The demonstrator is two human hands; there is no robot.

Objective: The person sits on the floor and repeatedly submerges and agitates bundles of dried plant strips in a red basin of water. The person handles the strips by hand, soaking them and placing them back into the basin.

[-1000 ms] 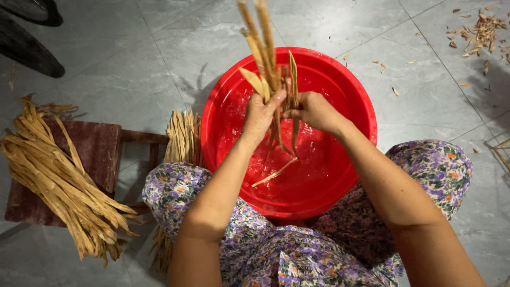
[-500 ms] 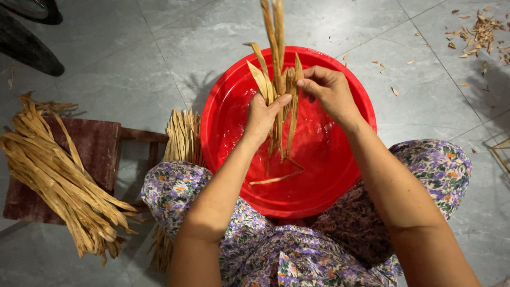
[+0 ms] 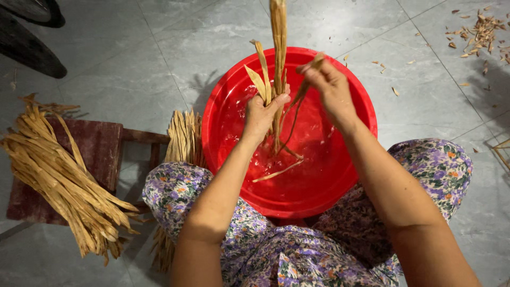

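Tan, dried plant strips stand in a loose upright bundle (image 3: 277,48) over our round red plastic basin (image 3: 319,175), which sits on the floor between our knees with a little water glinting in its bottom. Our left hand (image 3: 264,112) is closed in a fist around the middle of the bundle, its lower ends trailing down toward the wet basin floor and its tops running out of the upper edge of view. Our right hand (image 3: 330,87) is pinched narrow on a single thin strip (image 3: 295,106) that bends away from the bundle to the right. One loose strip (image 3: 277,171) lies flat in the basin.

We judge these strips light and fibrous, supple where wet and likely to split lengthwise or snap if bent sharply when dry. The damp surface may be a bit slick, so a full grip around the middle suits the bundle, and a fingertip pinch near one end suits a single strip.

To our left a heap of long pale strips (image 3: 64,180) rests across a dark red low wooden stool (image 3: 101,149), and another sheaf (image 3: 183,139) lies just beside the basin. Small scraps (image 3: 478,32) are scattered on the grey tiled floor (image 3: 133,64) at upper right.
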